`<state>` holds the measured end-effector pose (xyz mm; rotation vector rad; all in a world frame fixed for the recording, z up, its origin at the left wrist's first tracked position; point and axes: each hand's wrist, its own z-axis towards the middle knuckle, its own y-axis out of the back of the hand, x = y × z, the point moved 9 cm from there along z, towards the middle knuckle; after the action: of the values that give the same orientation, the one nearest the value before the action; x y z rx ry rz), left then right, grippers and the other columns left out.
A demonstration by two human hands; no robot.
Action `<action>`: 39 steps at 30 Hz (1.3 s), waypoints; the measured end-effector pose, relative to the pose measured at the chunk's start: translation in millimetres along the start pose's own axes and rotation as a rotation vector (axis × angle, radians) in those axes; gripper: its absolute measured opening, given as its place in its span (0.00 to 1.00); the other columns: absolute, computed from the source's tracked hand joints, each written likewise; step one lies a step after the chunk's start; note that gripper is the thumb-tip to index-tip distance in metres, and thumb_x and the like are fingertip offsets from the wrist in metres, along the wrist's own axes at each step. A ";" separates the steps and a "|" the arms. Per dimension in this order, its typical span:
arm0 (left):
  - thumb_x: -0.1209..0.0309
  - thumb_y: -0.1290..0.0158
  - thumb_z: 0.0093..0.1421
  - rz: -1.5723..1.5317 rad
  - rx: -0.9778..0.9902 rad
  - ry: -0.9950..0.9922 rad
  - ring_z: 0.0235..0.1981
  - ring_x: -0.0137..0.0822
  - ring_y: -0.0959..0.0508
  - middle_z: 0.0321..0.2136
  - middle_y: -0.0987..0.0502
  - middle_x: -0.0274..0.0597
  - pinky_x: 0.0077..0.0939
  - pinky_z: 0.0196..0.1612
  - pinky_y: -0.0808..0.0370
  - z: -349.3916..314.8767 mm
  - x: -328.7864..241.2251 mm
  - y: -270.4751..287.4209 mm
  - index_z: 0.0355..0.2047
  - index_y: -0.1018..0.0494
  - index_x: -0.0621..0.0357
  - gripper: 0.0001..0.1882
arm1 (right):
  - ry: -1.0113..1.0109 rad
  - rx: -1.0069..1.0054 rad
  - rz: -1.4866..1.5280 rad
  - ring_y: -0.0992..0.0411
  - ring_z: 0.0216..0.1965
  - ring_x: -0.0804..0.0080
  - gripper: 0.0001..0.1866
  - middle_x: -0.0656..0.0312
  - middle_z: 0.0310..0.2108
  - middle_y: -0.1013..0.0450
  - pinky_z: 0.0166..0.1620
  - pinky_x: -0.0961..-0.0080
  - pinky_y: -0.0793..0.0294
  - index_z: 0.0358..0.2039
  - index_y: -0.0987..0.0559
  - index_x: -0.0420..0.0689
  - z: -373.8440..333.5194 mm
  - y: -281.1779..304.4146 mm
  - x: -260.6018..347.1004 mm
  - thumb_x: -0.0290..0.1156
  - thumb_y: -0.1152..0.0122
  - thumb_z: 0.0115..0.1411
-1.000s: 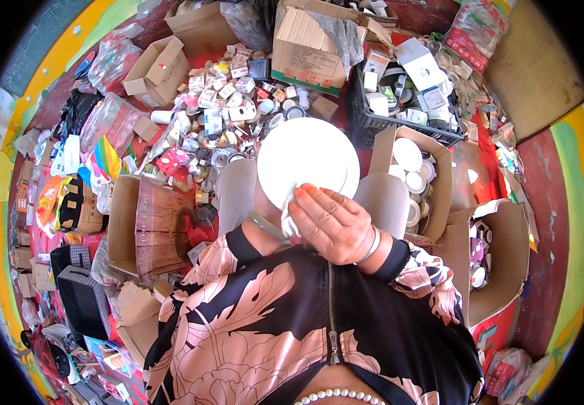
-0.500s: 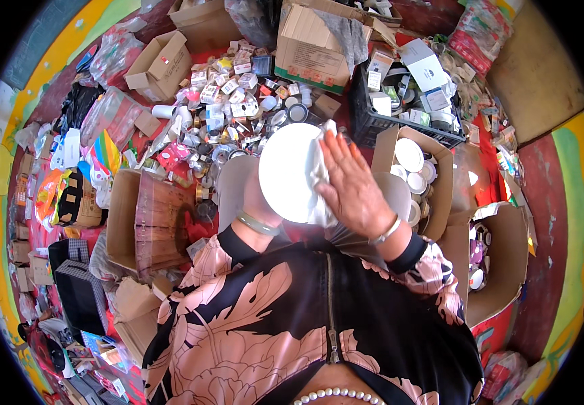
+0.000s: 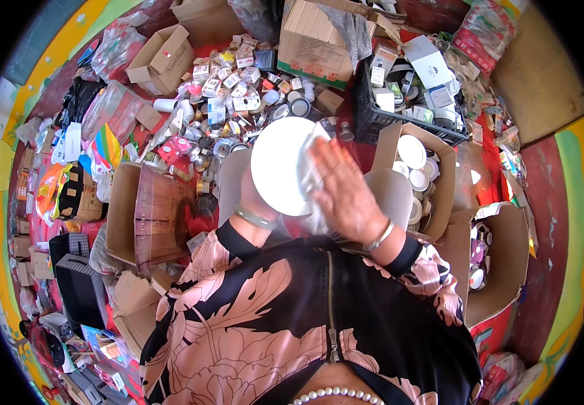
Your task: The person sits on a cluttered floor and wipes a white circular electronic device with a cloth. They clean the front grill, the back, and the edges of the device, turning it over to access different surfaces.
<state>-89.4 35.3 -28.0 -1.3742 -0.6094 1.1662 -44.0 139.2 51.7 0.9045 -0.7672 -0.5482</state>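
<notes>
A flat white round disc, like a plate or large lid (image 3: 282, 165), is held up over my lap, its face toward me. My left hand (image 3: 254, 190) grips it from behind at the lower left; most of its fingers are hidden by the disc. Against the right rim, my right hand (image 3: 346, 190) presses a crumpled white cloth (image 3: 313, 177), fingers stretched up along it and slightly blurred. Part of the cloth hangs below the disc's edge.
An open cardboard box of white round lids (image 3: 411, 152) stands at my right, with another open box (image 3: 508, 270) nearer. A black crate (image 3: 400, 120) of small goods sits beyond. Ahead lies a heap of small boxes and jars (image 3: 238, 91). A wooden tub (image 3: 160, 216) is at left.
The disc and both hands have shifted slightly left and up. My right hand has tilted a little to the left with the cloth.
</notes>
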 end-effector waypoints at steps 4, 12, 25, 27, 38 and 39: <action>0.61 0.67 0.66 -0.151 0.199 0.100 0.55 0.42 0.34 0.55 0.36 0.46 0.37 0.58 0.37 -3.1 19.6 -4.3 0.59 0.45 0.60 0.24 | 0.166 0.099 0.142 0.54 0.65 0.56 0.34 0.50 0.64 0.52 0.65 0.62 0.57 0.62 0.45 0.41 16.4 5.1 52.4 0.41 0.50 0.59; 0.62 0.67 0.65 -0.141 -0.032 0.041 0.52 0.45 0.31 0.51 0.32 0.48 0.42 0.55 0.33 2.4 11.0 -11.5 0.56 0.40 0.62 0.23 | -0.316 0.037 0.158 0.33 0.48 0.48 0.22 0.48 0.49 0.33 0.49 0.65 0.33 0.52 0.32 0.41 19.0 -11.4 -77.4 0.39 0.52 0.61; 0.63 0.58 0.62 0.007 -0.276 -0.092 0.50 0.48 0.28 0.50 0.31 0.51 0.50 0.52 0.30 9.4 -9.2 -23.5 0.52 0.37 0.62 0.21 | -0.538 -0.411 0.598 0.32 0.34 0.82 0.14 0.63 0.36 0.29 0.38 0.86 0.33 0.46 0.25 0.39 -29.4 49.2 -110.8 0.30 0.46 0.60; 0.62 0.59 0.62 0.004 -0.250 -0.105 0.50 0.49 0.28 0.50 0.31 0.51 0.49 0.52 0.30 8.8 -11.3 -24.6 0.53 0.37 0.62 0.22 | -0.582 -0.424 0.920 0.33 0.38 0.78 0.16 0.62 0.44 0.31 0.44 0.83 0.34 0.47 0.26 0.38 -27.7 48.7 -99.5 0.34 0.48 0.62; 0.63 0.55 0.60 0.524 -0.242 -0.095 0.49 0.45 0.28 0.49 0.29 0.49 0.36 0.50 0.29 -1.4 -5.6 -35.8 0.54 0.38 0.62 0.24 | 0.015 -0.278 0.544 0.27 0.34 0.70 0.09 0.61 0.32 0.27 0.37 0.77 0.28 0.30 0.22 0.40 2.2 63.6 8.4 0.17 0.38 0.46; 0.65 0.50 0.57 1.026 -0.230 -0.133 0.48 0.43 0.27 0.48 0.28 0.47 0.33 0.49 0.29 -8.2 -10.1 -37.7 0.54 0.38 0.61 0.25 | 0.083 -0.281 0.506 0.27 0.34 0.67 0.09 0.60 0.31 0.26 0.37 0.75 0.28 0.27 0.22 0.41 6.2 62.9 18.0 0.17 0.37 0.43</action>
<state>-75.5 30.0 9.0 -1.8888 -0.0819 2.0487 -31.1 155.9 114.0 0.4445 -0.7853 -0.1626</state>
